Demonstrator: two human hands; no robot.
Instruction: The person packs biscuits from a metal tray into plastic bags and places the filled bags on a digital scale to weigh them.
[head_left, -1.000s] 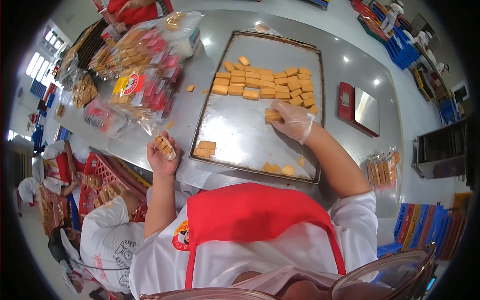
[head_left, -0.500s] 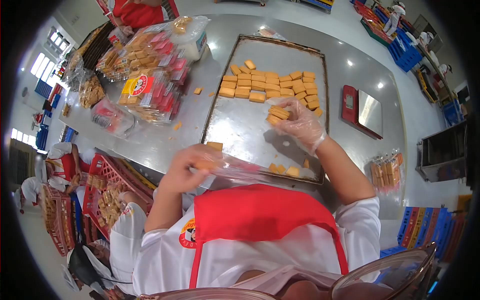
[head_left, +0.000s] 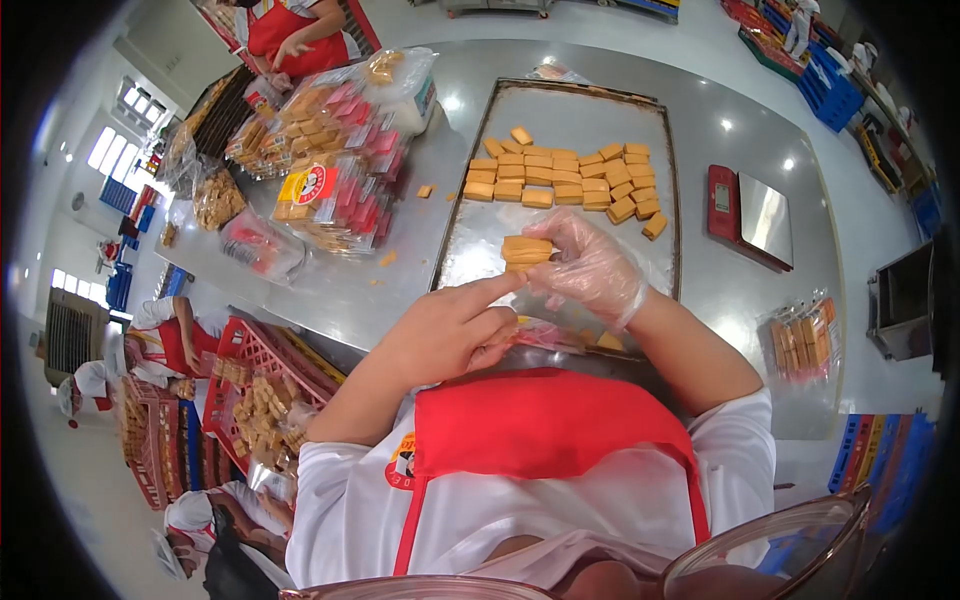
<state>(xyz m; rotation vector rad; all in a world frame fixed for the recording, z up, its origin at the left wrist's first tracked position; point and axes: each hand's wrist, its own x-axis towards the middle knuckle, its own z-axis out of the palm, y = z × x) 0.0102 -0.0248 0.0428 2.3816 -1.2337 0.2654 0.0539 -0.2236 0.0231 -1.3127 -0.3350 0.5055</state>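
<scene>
My right hand, in a clear plastic glove, grips a small stack of rectangular golden biscuits above the baking tray. My bare left hand is beside it, its index finger stretched to the lower edge of that stack. The other left fingers are curled at a clear plastic bag with pink print, which hangs low near my apron; part of it is hidden by the hand. Rows of loose biscuits lie on the tray's far half. A biscuit piece shows near its front edge.
Packed biscuit bags are piled at the left, by a plastic tub. A red scale and a biscuit pack lie to the right. Crumbs dot the metal table. A co-worker stands beyond; red crates are at left.
My left hand has moved right and up, to the biscuits in my right hand. My right hand has drawn slightly nearer, its stack now turned level. The view has shifted a little.
</scene>
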